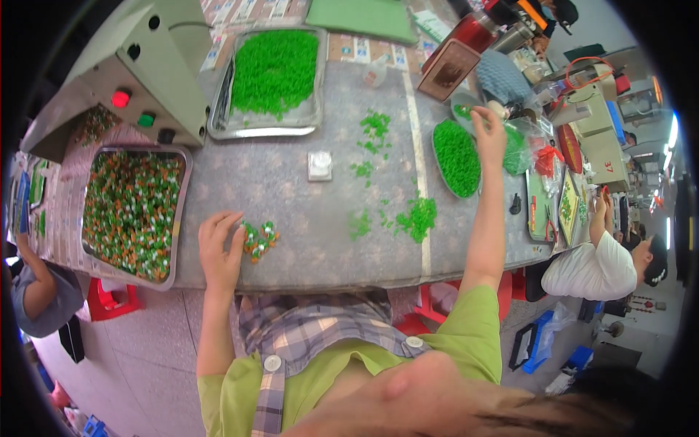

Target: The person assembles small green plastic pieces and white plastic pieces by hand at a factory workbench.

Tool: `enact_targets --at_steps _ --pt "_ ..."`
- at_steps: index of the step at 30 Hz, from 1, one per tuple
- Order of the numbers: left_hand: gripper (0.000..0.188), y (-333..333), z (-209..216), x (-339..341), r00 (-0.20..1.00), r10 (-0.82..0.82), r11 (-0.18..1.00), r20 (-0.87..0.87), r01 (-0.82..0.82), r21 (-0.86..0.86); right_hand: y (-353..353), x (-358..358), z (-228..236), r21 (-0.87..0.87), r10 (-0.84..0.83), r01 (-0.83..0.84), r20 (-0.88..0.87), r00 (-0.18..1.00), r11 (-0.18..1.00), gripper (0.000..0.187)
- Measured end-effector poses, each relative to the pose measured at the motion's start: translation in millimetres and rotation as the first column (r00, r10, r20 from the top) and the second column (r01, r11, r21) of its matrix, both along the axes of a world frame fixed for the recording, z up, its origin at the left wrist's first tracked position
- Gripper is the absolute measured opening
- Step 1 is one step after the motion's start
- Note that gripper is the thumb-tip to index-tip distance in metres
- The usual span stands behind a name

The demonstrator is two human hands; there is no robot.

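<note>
My left hand (220,246) rests at the table's near edge, with a small gap between thumb and fingers. Beside its thumb lies a little heap of green, orange and white pieces (261,240). Stretched forward on the right, my right hand (490,131) has thumb and fingertips pinched together; anything between them is too small to make out. The hand is over the far edge of an oval dish of green pieces (456,159), close to a small dish (462,106) holding a few pieces. Loose green pieces (417,219) are scattered across the table between my hands.
A metal tray of mixed pieces (183,218) stands left, below a grey machine (156,80) with buttons. Farther back is a tray of green pieces (317,120). A small white square block (320,166) sits mid-table. A phone (449,69) leans against a red flask (472,33). Other people sit nearby.
</note>
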State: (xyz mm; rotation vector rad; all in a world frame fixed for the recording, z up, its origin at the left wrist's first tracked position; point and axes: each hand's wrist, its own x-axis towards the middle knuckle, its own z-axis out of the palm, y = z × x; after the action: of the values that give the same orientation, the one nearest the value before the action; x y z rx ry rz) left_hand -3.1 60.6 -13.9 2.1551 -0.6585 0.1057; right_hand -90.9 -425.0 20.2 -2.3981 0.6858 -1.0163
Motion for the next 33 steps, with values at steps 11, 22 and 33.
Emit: enact_targets --at_steps 11,22,33 --pt "0.041 -26.4 -4.2 -3.3 0.929 -0.327 0.882 0.172 0.235 0.408 67.7 -31.6 18.9 -0.065 0.088 -0.098 -0.151 0.985 0.993 0.018" --pt "0.037 -36.6 -10.7 7.4 0.96 -0.246 0.942 0.132 0.204 0.267 88.7 6.9 -12.3 -0.388 0.119 -0.302 -0.429 0.895 0.871 0.022" --pt "0.037 -34.3 -12.8 10.1 0.958 -0.254 0.94 0.131 0.213 0.267 70.1 4.6 -8.9 -0.303 0.094 -0.245 -0.436 0.895 0.921 0.019"
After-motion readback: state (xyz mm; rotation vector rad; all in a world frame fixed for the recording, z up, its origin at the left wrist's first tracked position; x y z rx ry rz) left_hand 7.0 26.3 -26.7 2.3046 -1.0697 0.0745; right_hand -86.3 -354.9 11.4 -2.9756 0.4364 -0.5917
